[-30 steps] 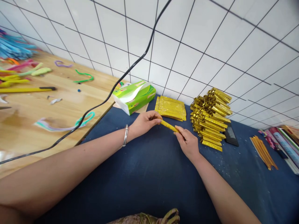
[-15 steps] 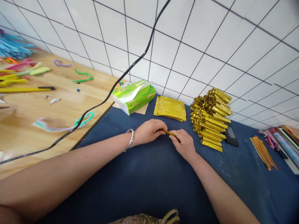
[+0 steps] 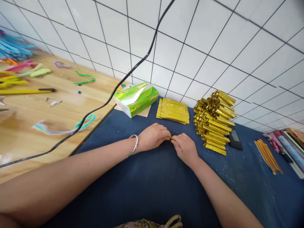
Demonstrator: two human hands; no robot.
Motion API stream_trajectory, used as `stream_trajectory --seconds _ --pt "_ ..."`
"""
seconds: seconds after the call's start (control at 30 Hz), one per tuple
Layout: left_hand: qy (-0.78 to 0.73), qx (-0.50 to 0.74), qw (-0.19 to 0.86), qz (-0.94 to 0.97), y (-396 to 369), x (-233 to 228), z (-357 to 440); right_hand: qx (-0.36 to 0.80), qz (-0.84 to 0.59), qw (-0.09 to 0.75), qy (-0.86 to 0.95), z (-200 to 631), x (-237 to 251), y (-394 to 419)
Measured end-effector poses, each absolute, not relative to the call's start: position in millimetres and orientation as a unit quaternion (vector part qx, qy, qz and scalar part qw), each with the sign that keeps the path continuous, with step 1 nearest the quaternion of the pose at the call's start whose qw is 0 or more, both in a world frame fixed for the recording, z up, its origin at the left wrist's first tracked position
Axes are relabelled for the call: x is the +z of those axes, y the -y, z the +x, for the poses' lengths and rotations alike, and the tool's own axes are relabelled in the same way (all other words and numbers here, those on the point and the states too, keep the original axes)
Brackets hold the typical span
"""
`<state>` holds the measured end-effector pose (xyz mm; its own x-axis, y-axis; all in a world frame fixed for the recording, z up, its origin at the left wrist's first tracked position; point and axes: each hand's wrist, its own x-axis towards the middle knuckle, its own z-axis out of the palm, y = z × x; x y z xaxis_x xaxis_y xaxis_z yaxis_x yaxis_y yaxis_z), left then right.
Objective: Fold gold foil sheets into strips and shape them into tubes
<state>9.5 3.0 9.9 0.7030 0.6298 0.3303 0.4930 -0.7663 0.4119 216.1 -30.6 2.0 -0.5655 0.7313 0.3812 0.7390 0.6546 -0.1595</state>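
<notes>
A green and white cardboard tissue box [image 3: 136, 98] sits at centre frame on the dark blue cloth [image 3: 152, 186], just left of a flat stack of gold foil sheets [image 3: 173, 110]. Right of those rises a tall pile of folded gold foil pieces [image 3: 215, 122]. Coloured pipe cleaners [image 3: 21, 74] litter the wooden tabletop [image 3: 28, 114] at upper left, crossed by a black cable [image 3: 114, 95].

flat stack [image 3: 173, 110] left of heap [image 3: 215, 122]

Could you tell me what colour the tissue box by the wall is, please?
The tissue box is green and white, seen in the head view.
</notes>
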Motion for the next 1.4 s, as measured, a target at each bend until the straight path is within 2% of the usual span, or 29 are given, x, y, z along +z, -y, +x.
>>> stream_trajectory --seconds 0.53,0.77,1.2,1.3,1.4 --pt "-0.262 0.208 0.068 0.940 0.9 8.1 12.7 -0.014 -0.404 0.152 0.902 213.2 7.2 34.7" --pt "-0.275 0.219 0.071 0.934 -4.2 9.3 8.6 -0.039 -0.412 0.153 0.897 215.6 9.6 35.4" --pt "-0.317 0.232 0.120 0.912 -23.1 8.8 -9.0 0.000 -0.447 0.179 0.877 229.4 4.2 27.9" --pt "-0.317 0.249 0.159 0.901 -27.5 7.3 -12.3 0.033 -0.444 0.184 0.876 229.1 5.5 27.4" --pt "-0.326 0.270 0.245 0.872 -28.8 7.2 -14.1 0.100 -0.463 0.214 0.855 228.9 9.3 28.2"
